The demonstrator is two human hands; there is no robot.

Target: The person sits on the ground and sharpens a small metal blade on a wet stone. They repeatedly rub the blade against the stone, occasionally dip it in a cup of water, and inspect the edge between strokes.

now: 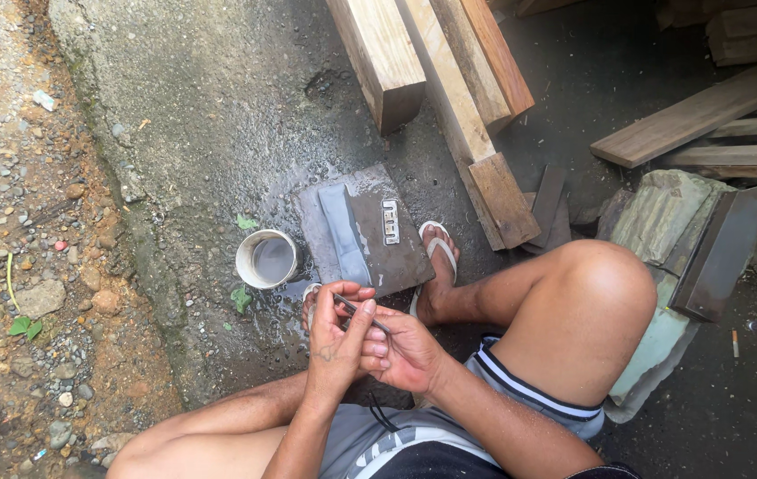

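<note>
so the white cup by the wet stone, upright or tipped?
Upright. The white cup stands on the concrete with its round mouth facing up, greyish liquid visible inside.

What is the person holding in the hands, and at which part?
A thin dark metal blade: the left hand pinches its middle with the fingers, and the right hand supports its near end.

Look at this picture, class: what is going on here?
A person squats on wet concrete, both hands together over a thin metal blade. The left hand pinches it from above; the right hand supports it from below. Just ahead lies a wet, flat grey sharpening stone, with a white cup of water beside it. Wooden planks are stacked beyond.
</note>
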